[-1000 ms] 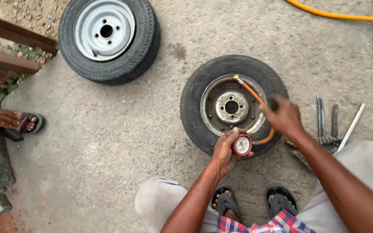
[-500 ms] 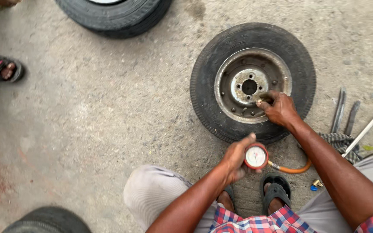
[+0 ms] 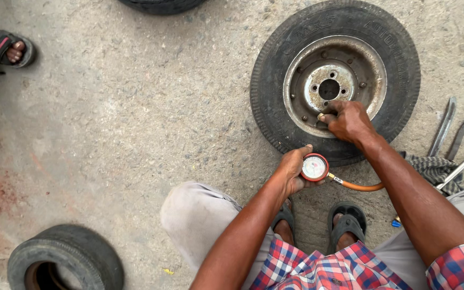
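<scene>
A black tyre on a rusty grey steel rim (image 3: 335, 80) lies flat on the concrete in front of me. My right hand (image 3: 346, 120) presses down on the rim's near edge, fingers closed on the end of the hose, which my hand hides. My left hand (image 3: 294, 171) grips a round red-rimmed pressure gauge (image 3: 314, 167) just below the tyre. An orange hose (image 3: 359, 186) runs from the gauge to the right, under my right forearm.
Flat metal tyre levers (image 3: 449, 128) and a checked cloth (image 3: 432, 169) lie right of the tyre. A small bare tyre (image 3: 65, 260) sits at bottom left, another tyre's edge (image 3: 159, 5) at the top. Another person's sandalled foot (image 3: 7, 48) is at top left.
The view has shifted so the tyre sits higher and further right. My right hand came down from above the rim onto its near edge. My left hand keeps holding the gauge.
</scene>
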